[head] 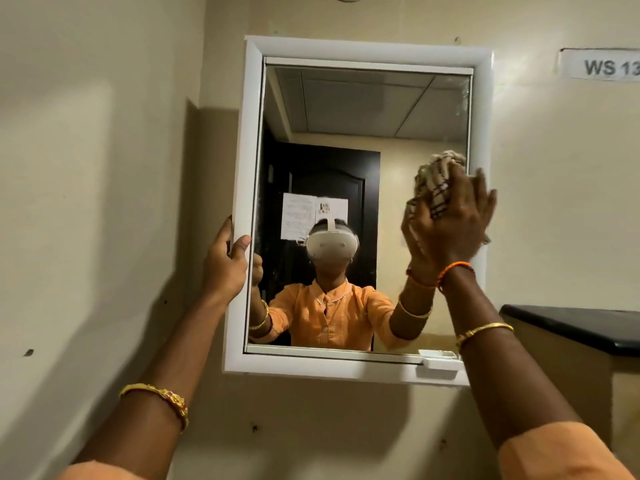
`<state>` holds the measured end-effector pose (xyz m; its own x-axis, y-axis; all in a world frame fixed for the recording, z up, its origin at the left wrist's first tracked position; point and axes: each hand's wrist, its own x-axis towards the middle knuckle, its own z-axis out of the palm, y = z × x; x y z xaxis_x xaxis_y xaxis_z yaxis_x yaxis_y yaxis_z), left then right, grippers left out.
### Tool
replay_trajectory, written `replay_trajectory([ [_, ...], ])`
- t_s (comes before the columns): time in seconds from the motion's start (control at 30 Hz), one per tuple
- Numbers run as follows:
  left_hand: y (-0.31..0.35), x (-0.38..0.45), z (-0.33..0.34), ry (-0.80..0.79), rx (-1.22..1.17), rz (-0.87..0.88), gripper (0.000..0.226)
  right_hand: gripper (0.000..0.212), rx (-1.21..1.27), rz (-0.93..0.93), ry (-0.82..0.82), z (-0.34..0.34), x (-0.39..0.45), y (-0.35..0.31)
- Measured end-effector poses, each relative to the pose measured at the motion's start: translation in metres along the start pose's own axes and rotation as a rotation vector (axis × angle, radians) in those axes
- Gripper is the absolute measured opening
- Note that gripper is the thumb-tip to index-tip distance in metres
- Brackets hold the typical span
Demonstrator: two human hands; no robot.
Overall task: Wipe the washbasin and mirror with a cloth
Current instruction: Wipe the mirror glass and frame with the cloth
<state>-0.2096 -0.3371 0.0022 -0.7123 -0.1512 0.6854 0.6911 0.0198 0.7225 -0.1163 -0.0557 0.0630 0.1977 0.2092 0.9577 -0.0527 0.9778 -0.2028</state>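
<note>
A white-framed mirror (363, 109) hangs on the beige wall in front of me. My left hand (227, 263) grips the frame's left edge about halfway up, thumb on the front. My right hand (457, 220) presses a bunched checked cloth (434, 181) flat against the glass near the right edge, fingers spread over it. The glass reflects both arms, an orange shirt and a dark door behind. Smudges show in the mirror's upper right corner. The washbasin is out of view.
A small white soap tray (440, 363) sits on the frame's lower right corner. A dark counter top (571, 323) juts out at the right below a wall label (602, 67) reading "WS 13". The wall meets a corner at the left.
</note>
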Motion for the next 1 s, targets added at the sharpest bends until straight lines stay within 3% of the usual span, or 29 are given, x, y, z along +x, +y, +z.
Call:
replay_trajectory([
  [0.2,-0.012,0.001,0.008,0.087,0.031,0.027,0.046,0.064,-0.015,0.005,-0.007,-0.018,-0.033,0.019],
  [0.43,-0.006,-0.004,0.005,0.065,0.005,0.044,0.045,0.063,-0.066,0.022,-0.023,-0.034,-0.114,0.035],
  [0.7,-0.008,-0.004,0.002,-0.004,-0.083,0.000,0.046,0.063,0.005,0.068,-0.012,-0.022,-0.066,0.016],
  [1.0,-0.013,0.002,0.000,-0.059,-0.163,-0.003,0.047,0.066,0.118,0.344,0.065,-0.012,-0.122,-0.014],
])
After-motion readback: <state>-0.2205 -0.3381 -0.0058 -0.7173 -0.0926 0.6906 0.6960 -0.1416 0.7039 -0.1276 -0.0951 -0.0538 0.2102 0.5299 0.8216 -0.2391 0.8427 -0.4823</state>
